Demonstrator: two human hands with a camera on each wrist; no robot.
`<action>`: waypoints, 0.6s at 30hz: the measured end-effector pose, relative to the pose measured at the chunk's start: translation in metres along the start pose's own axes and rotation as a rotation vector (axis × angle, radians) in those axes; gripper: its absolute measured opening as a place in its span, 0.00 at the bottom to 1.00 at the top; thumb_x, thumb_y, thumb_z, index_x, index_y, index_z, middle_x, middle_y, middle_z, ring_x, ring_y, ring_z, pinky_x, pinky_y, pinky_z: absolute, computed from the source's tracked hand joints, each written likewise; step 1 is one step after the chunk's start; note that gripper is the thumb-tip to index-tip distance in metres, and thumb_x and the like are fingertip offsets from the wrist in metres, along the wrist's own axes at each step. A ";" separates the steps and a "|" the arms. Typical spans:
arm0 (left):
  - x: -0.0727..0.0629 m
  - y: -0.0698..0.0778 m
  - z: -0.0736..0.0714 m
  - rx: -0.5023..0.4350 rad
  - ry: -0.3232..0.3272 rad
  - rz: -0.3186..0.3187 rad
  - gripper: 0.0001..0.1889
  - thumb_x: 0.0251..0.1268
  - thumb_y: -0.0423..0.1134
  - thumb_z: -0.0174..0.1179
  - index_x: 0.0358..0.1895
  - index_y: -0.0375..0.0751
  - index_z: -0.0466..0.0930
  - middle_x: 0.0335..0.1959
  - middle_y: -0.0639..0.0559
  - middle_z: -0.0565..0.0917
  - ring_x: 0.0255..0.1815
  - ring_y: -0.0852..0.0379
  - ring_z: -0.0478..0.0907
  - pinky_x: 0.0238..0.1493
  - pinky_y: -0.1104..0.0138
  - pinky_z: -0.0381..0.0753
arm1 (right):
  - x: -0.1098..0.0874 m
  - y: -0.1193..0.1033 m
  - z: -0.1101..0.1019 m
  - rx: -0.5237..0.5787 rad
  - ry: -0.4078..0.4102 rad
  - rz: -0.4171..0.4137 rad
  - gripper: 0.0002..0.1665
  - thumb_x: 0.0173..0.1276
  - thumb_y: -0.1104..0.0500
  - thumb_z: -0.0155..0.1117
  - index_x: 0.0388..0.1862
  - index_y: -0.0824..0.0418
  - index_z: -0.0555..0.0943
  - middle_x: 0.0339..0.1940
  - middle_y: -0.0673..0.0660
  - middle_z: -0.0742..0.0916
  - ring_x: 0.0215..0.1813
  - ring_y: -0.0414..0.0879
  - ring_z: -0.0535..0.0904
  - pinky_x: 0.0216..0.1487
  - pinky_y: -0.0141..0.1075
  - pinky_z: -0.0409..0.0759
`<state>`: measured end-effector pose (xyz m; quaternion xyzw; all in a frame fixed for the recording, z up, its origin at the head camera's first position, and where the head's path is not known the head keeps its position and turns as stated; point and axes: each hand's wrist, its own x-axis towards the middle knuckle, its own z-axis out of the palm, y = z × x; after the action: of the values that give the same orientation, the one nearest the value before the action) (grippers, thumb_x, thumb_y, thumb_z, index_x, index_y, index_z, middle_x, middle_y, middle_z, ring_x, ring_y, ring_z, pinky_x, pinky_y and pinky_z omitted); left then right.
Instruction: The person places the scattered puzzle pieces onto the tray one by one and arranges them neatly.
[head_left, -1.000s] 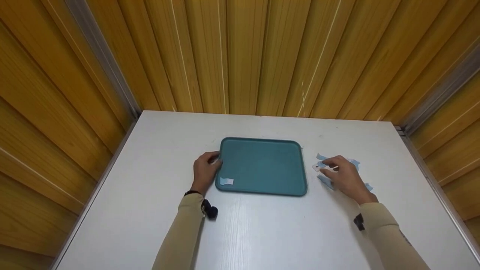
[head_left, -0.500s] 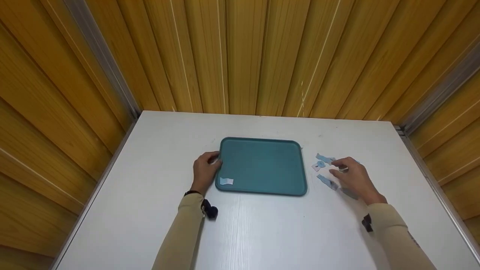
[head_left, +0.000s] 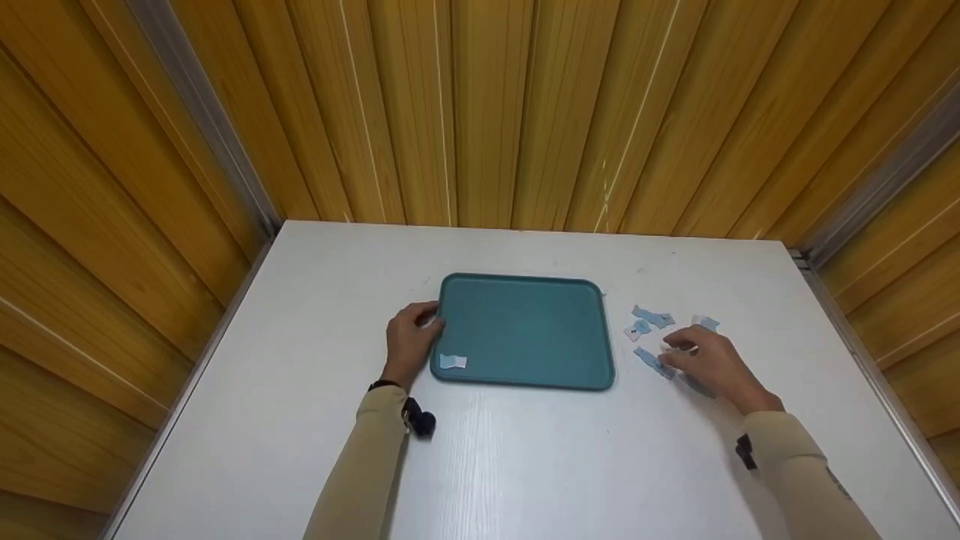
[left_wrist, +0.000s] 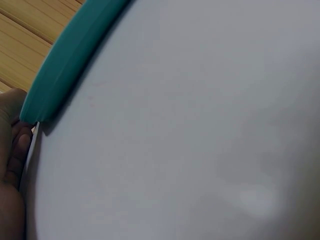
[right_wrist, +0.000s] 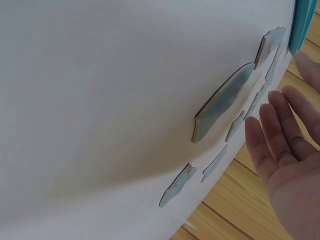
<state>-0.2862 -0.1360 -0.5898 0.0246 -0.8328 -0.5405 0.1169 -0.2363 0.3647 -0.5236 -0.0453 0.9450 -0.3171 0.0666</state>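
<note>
My left hand (head_left: 409, 341) grips the left rim of a teal tray (head_left: 525, 330), thumb and fingers at its edge. In the left wrist view only part of the left hand (left_wrist: 12, 160) shows beside the tray's rim (left_wrist: 65, 65). One small light-blue and white puzzle piece (head_left: 452, 361) lies in the tray's near left corner. Right of the tray my right hand (head_left: 709, 364) hovers over several loose puzzle pieces, its fingers loosely bent and holding nothing. Near it lie a long blue piece (head_left: 654, 363), a pale piece (head_left: 637, 330) and a wavy piece (head_left: 654, 316).
The white table (head_left: 495, 465) carries the tray and the pieces. Wood-look panels (head_left: 487, 112) rise behind and at both sides. In the right wrist view a larger curved piece (right_wrist: 222, 100) and a smaller piece (right_wrist: 177, 185) lie flat with thin edges showing.
My right hand has drawn back to the right and nearer to me, uncovering more of the pieces. The left hand and the tray have stayed in place.
</note>
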 end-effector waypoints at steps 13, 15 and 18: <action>0.000 0.000 0.000 0.002 -0.001 -0.012 0.17 0.69 0.31 0.71 0.60 0.38 0.87 0.54 0.47 0.88 0.56 0.51 0.83 0.60 0.59 0.82 | -0.007 0.003 0.003 -0.044 -0.057 -0.023 0.21 0.71 0.57 0.75 0.58 0.67 0.85 0.54 0.64 0.87 0.56 0.61 0.81 0.66 0.61 0.78; -0.001 0.001 -0.001 -0.002 -0.004 -0.008 0.17 0.69 0.31 0.71 0.60 0.38 0.87 0.54 0.47 0.88 0.56 0.51 0.83 0.60 0.59 0.82 | -0.007 0.003 0.004 -0.053 -0.059 -0.021 0.20 0.72 0.58 0.75 0.57 0.66 0.85 0.53 0.64 0.87 0.56 0.61 0.81 0.66 0.61 0.78; -0.001 0.002 -0.002 -0.005 -0.007 -0.003 0.17 0.69 0.31 0.71 0.60 0.38 0.87 0.54 0.46 0.88 0.56 0.50 0.83 0.60 0.59 0.82 | -0.007 0.003 0.005 -0.060 -0.054 -0.020 0.18 0.72 0.59 0.75 0.56 0.67 0.85 0.52 0.64 0.87 0.55 0.61 0.82 0.66 0.61 0.79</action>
<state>-0.2849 -0.1365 -0.5878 0.0238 -0.8318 -0.5429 0.1131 -0.2292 0.3651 -0.5282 -0.0654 0.9514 -0.2879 0.0876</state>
